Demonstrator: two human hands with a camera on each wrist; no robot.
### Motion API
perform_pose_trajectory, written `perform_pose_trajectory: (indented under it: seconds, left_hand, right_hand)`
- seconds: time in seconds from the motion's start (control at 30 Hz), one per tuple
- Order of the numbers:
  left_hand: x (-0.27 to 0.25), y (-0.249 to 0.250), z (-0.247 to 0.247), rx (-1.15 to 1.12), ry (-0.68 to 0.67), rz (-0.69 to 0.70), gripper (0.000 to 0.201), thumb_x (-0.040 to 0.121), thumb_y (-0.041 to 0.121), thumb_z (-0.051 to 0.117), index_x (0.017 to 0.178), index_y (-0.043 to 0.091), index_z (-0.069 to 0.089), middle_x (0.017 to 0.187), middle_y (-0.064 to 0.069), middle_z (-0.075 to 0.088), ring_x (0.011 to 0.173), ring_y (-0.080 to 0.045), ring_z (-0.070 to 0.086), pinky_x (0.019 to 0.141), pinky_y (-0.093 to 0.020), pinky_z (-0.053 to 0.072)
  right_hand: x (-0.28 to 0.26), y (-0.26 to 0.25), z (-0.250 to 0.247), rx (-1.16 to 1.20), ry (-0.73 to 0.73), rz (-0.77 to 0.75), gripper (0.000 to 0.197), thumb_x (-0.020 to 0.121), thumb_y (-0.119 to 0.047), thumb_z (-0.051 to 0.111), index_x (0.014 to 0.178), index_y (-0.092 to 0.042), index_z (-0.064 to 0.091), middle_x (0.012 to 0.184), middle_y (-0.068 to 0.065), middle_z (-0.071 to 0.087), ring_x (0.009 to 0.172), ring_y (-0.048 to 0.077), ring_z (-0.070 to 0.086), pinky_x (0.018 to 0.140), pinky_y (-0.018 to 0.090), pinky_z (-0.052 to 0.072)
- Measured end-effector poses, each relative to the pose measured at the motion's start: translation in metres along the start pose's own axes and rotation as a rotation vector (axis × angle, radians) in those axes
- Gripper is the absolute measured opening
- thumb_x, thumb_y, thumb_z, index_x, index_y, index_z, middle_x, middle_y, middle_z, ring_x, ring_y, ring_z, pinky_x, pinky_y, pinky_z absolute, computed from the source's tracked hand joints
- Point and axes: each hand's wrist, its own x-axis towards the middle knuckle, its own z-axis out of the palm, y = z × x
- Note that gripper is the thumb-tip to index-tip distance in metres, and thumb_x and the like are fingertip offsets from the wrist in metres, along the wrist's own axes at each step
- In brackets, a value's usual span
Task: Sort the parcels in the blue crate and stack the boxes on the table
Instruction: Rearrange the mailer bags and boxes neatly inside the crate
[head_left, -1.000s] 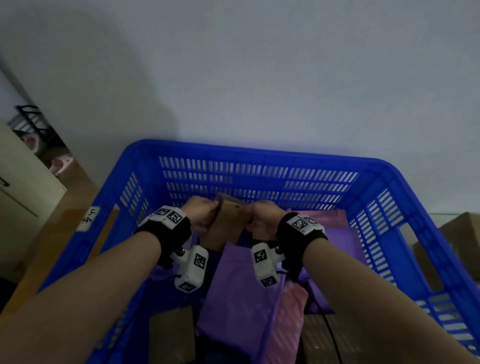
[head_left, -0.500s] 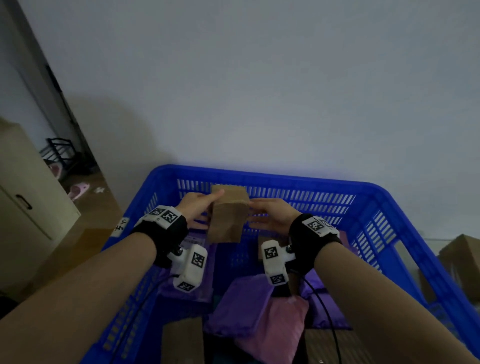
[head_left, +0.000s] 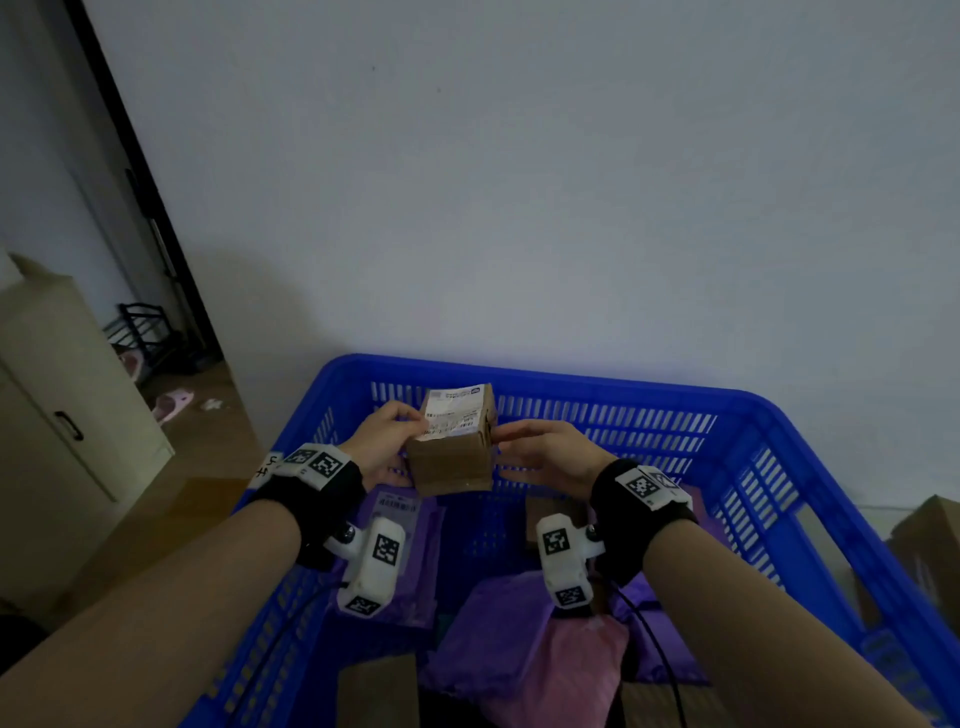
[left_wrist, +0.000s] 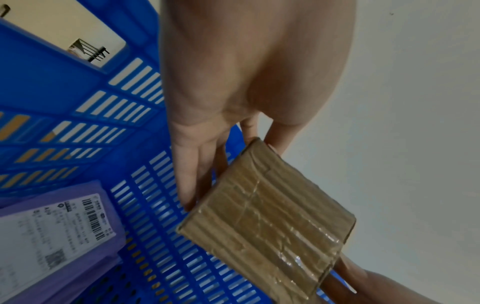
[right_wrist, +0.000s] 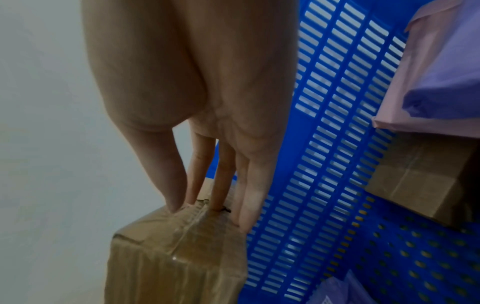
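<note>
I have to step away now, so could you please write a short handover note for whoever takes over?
Left hand and right hand: straight fingers press the two ends of one small cardboard box, held above the blue crate, label up.
In the crate: purple bags, a pink bag, more boxes.
Done: this box is lifted out.
Left: stack it on the table, out of view here; then sort the rest.

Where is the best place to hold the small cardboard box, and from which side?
By its two opposite end faces, one hand from each side: the cardboard box is short and flat-sided, and the left hand and right hand span it there, leaving the label visible.
</note>
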Motion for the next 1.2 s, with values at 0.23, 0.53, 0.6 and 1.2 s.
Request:
perform_pose_trajectory:
  seconds: [0.23, 0.53, 0.6, 1.2]
  left_hand:
    - [-0.005, -0.010, -0.010, -0.029, 0.016, -0.028, 0.061, 0.088, 0.010, 0.063, 0.142, 0.010, 0.036, 0.121, -0.014, 0.063, 0.099, -0.029, 0.064, 0.073, -0.042, 0.056]
    - [-0.007, -0.019, -0.010, 0.113, -0.040, -0.016, 0.022, 0.085, 0.011, 0.066, 0.106, 0.016, 0.058, 0.107, -0.005, 0.066, 0.092, -0.020, 0.062, 0.064, -0.033, 0.050]
    - [-0.004, -0.027, -0.008, 0.153, -0.073, -0.048, 0.030, 0.085, 0.013, 0.067, 0.111, 0.019, 0.053, 0.104, -0.007, 0.065, 0.087, -0.023, 0.061, 0.064, -0.034, 0.049]
    - [0.075, -0.087, 0.021, 0.004, -0.050, -0.248, 0.054, 0.083, -0.002, 0.066, 0.133, -0.008, 0.046, 0.132, -0.023, 0.056, 0.095, -0.025, 0.064, 0.092, -0.035, 0.054]
  right_hand:
    - [-0.004, 0.001, 0.011, 0.090, 0.039, 0.000, 0.028, 0.088, -0.008, 0.063, 0.113, -0.019, 0.059, 0.117, 0.011, 0.065, 0.097, 0.027, 0.065, 0.085, 0.039, 0.054]
    - [0.003, 0.018, 0.027, -0.031, 0.067, -0.013, 0.074, 0.084, -0.002, 0.067, 0.144, -0.028, 0.032, 0.121, 0.018, 0.063, 0.091, 0.032, 0.066, 0.080, 0.047, 0.057]
    - [0.008, 0.031, 0.028, -0.046, 0.097, -0.001, 0.082, 0.081, 0.004, 0.067, 0.144, -0.030, 0.027, 0.120, 0.019, 0.062, 0.094, 0.036, 0.065, 0.086, 0.054, 0.053]
    - [0.074, 0.109, -0.031, -0.242, 0.232, 0.302, 0.046, 0.084, -0.010, 0.068, 0.127, -0.004, 0.053, 0.112, 0.016, 0.066, 0.090, 0.027, 0.064, 0.078, 0.042, 0.055]
